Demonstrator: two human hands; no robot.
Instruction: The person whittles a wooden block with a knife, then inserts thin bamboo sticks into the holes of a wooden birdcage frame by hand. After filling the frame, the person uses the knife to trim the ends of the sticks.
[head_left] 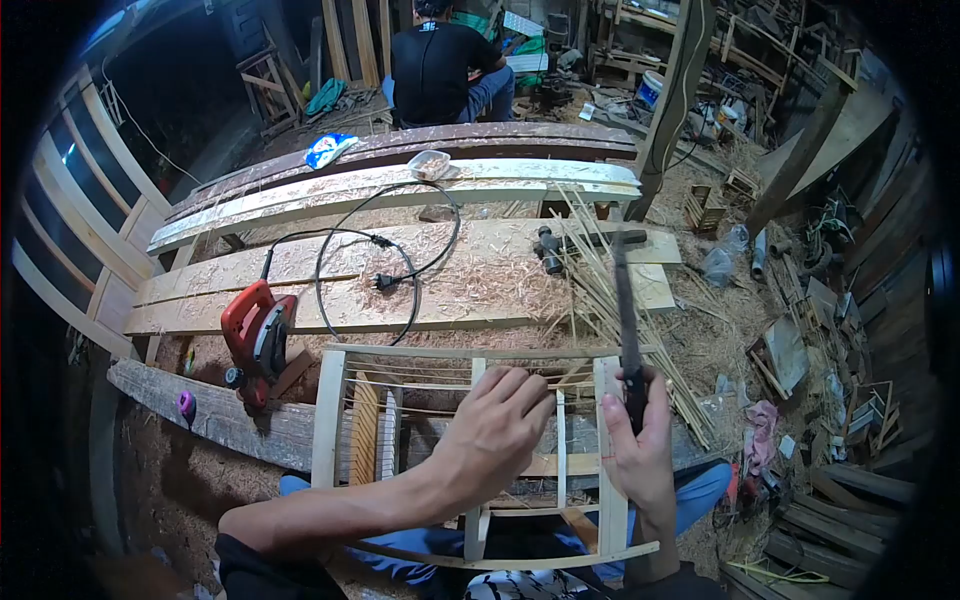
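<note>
A small wooden frame (330, 420) with slats and thin crosspieces rests across my lap. Over its middle slat is my left hand (500, 425), with curled fingers; whatever they may grip is hidden beneath them. My right hand (642, 450) is wrapped around the black handle of a long knife (627, 300) at the frame's right side. Its dark blade points up and away from me. Left of the frame, a red power planer (250, 335) stands on a weathered plank (230, 427).
Shavings cover the long boards (190, 290) ahead. On them lie a hammer (548, 252), a black power cord (410, 277) and thin strips (600, 290). A plastic tub (430, 164) sits farther back. Another person (435, 70) sits facing away. A post (675, 110) rises at right.
</note>
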